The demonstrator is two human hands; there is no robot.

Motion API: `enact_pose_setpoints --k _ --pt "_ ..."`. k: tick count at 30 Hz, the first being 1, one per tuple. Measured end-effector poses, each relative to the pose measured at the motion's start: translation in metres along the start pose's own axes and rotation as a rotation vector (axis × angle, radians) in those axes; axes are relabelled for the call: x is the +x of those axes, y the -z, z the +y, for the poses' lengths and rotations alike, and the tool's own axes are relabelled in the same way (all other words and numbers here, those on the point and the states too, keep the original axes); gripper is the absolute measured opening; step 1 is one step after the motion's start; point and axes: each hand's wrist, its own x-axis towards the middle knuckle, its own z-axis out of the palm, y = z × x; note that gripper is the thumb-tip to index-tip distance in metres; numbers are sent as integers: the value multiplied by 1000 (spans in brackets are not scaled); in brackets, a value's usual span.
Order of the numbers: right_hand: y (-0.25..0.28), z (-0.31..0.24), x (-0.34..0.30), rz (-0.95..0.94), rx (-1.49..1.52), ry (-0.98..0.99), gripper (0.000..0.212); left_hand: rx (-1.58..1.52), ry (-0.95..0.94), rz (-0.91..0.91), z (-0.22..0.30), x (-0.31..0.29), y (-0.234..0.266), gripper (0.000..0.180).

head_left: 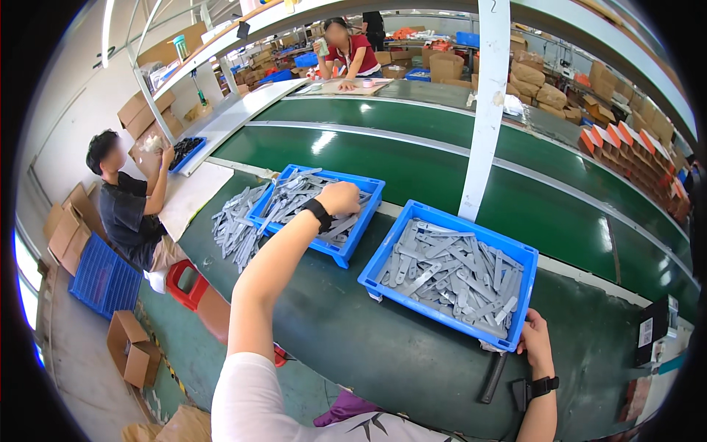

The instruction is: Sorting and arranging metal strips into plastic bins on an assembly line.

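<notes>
My left hand (340,199) is curled down over the right part of the left blue tray (341,258), among flat grey strip-shaped pieces (294,193). Its fingertips are hidden, so what they hold does not show. At the near right corner of the right blue tray (442,322), my right hand (536,340) has its bent fingers against the tray's side. That tray is full of similar grey strips (449,272). Beside my right hand, a black bar-shaped piece (493,377) sticks out from under the tray's near edge.
Loose grey strips (239,221) lie heaped left of the left tray. Beyond the trays runs a green conveyor belt (398,166), with a white post (486,110) rising before it. One person (129,188) sits at left, another (353,55) across the belt. A black box (655,331) stands at right.
</notes>
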Motion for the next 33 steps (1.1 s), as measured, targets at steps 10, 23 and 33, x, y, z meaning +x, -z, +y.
enact_pose_setpoints --k 10,23,33 --pt "3 7 4 -17 19 8 38 -143 -78 -80 2 -17 17 38" --pt "2 5 1 -49 39 -1 43 126 -23 -469 -17 26 19 43" --pt "16 21 2 -85 71 67 42 -41 72 -483 -37 51 9 32"
